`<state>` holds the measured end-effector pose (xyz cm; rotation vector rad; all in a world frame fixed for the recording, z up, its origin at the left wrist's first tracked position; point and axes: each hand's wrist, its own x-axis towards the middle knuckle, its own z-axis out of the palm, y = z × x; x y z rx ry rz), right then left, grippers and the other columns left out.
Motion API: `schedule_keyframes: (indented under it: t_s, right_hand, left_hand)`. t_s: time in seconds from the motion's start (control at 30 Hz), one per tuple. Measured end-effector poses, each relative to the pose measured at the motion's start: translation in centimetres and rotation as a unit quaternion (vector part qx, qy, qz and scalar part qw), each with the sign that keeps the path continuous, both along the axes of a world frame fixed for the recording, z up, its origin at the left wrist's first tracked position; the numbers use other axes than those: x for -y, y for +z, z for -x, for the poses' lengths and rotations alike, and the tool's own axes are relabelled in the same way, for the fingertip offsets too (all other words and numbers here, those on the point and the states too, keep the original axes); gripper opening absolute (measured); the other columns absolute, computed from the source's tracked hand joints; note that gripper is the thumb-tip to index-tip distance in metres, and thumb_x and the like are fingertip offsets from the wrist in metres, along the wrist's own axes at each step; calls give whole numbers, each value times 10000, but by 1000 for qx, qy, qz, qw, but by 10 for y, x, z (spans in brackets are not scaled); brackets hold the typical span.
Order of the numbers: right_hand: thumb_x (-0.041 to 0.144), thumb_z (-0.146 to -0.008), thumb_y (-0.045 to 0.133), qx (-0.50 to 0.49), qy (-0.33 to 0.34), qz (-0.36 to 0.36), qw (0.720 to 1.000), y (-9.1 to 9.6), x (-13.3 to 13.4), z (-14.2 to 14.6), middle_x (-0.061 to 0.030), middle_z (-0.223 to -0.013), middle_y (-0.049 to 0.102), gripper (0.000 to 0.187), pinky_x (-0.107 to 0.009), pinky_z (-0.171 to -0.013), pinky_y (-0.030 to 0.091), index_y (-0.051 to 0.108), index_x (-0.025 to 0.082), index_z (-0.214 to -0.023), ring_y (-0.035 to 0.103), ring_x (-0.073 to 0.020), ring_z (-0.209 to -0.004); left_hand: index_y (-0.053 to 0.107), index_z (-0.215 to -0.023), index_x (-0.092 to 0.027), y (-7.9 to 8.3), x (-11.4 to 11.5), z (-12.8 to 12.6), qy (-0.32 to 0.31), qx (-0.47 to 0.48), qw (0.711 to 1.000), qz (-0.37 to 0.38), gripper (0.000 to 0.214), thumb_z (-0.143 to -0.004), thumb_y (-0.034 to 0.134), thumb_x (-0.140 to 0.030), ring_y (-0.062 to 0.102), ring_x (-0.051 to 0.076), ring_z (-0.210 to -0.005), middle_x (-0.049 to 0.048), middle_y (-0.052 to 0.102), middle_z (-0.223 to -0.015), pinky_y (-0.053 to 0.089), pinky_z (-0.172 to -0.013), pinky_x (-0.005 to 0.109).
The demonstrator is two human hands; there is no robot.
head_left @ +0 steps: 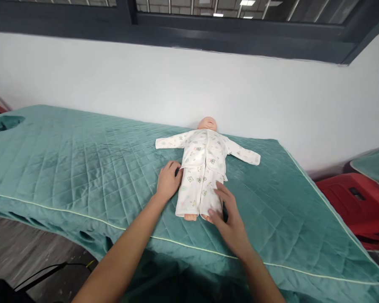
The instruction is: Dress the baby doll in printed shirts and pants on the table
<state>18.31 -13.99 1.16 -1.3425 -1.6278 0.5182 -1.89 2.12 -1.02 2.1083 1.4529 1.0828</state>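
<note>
A baby doll (pixel 207 123) lies on its back with its arms spread, its head by the wall. It wears a white printed shirt (pixel 198 148) with long sleeves and matching white trousers (pixel 191 191); its feet poke out at the cuffs. My left hand (pixel 169 180) rests on the bed against the doll's side, by the shirt hem, fingers slightly bent and thumb apart. Over the doll's lower leg on the right, my right hand (pixel 230 221) has its fingers spread, the tips at the trouser leg. Small dark patches beside both hands cannot be made out.
A green quilted cover (pixel 97 168) with pale piping spreads over the bed. The white wall (pixel 129 80) runs behind it, below a dark window frame (pixel 240 38). Red plastic items (pixel 353 202) stand at the right; a cable (pixel 47 267) shows at lower left.
</note>
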Motion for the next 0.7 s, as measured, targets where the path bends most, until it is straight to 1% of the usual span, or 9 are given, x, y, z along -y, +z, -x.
schedule_keyframes:
  t_s: [0.1, 0.17, 0.23, 0.3, 0.37, 0.43, 0.47, 0.57, 0.7]
  right_hand:
    - [241, -923, 610, 112, 20, -20, 993, 8, 11, 20, -85, -1576, 402, 348, -574, -1163, 394, 542, 286, -1262, 295, -303, -1505]
    - [182, -923, 566, 172, 13, -29, 985, 11, 15, 30, -89, -1572, 410, 255, -614, -1155, 382, 566, 264, -1164, 266, -322, -1513]
    - [132, -918, 525, 212, -4, -37, 977, 11, 14, 36, -100, -1568, 414, 194, -649, -1155, 356, 571, 242, -1071, 264, -334, -1510]
    - [107, -914, 513, 235, -22, -45, 971, 7, 12, 38, -111, -1553, 432, 169, -664, -1157, 340, 566, 231, -1016, 278, -337, -1500]
    - [97, -911, 515, 246, -29, -48, 968, 3, 9, 38, -116, -1536, 451, 167, -664, -1151, 351, 563, 228, -1003, 294, -337, -1491]
    - [90, -907, 516, 244, -25, -48, 968, 0, 7, 38, -112, -1526, 462, 174, -664, -1139, 370, 566, 231, -995, 300, -340, -1487]
    - [86, -905, 514, 238, -22, -48, 970, 0, 6, 37, -108, -1522, 467, 177, -662, -1132, 382, 568, 233, -987, 302, -341, -1486]
    - [95, -910, 516, 212, -17, -55, 976, 5, 6, 35, -100, -1491, 495, 161, -640, -1109, 422, 576, 238, -955, 317, -342, -1479]
    - [121, -913, 546, 188, -7, -82, 979, 19, 11, 34, -85, -1439, 533, 149, -620, -1083, 452, 591, 254, -963, 341, -344, -1462]
  left_hand:
    - [590, -884, -208, 1, 11, 4, 14, 38, 999, -1, 109, -939, 503, -245, 597, 238, -1138, 87, 649, -1165, 454, -1013, 414]
    - [576, -863, -206, 3, 26, 8, 7, 86, 996, 4, 103, -932, 515, -253, 601, 223, -1106, 82, 645, -1131, 470, -985, 390]
    - [581, -892, -207, 3, 47, 14, -35, 132, 990, 20, 75, -922, 533, -256, 613, 199, -1008, 68, 642, -1068, 499, -912, 350]
    - [594, -950, -207, 2, 71, 22, -99, 150, 983, 40, 71, -888, 559, -211, 612, 184, -955, 64, 628, -1050, 510, -876, 328]
    - [601, -1033, -215, 1, 92, 29, -154, 140, 977, 54, 207, -843, 572, -140, 615, 186, -989, 70, 615, -1107, 511, -913, 341]
    - [595, -1084, -226, -1, 106, 33, -174, 122, 975, 59, 312, -800, 586, -95, 622, 199, -1020, 72, 616, -1126, 509, -948, 366]
    - [592, -1089, -228, -1, 110, 34, -173, 111, 977, 57, 336, -785, 593, -84, 627, 207, -1030, 71, 624, -1118, 508, -957, 378]
    - [596, -1059, -230, 0, 115, 32, -164, 68, 983, 35, 314, -782, 596, -80, 638, 228, -1049, 68, 656, -1089, 502, -958, 402]
    - [582, -1072, -235, 1, 114, 28, -190, 39, 981, 14, 301, -806, 600, -94, 636, 230, -1067, 73, 673, -1112, 495, -953, 406]
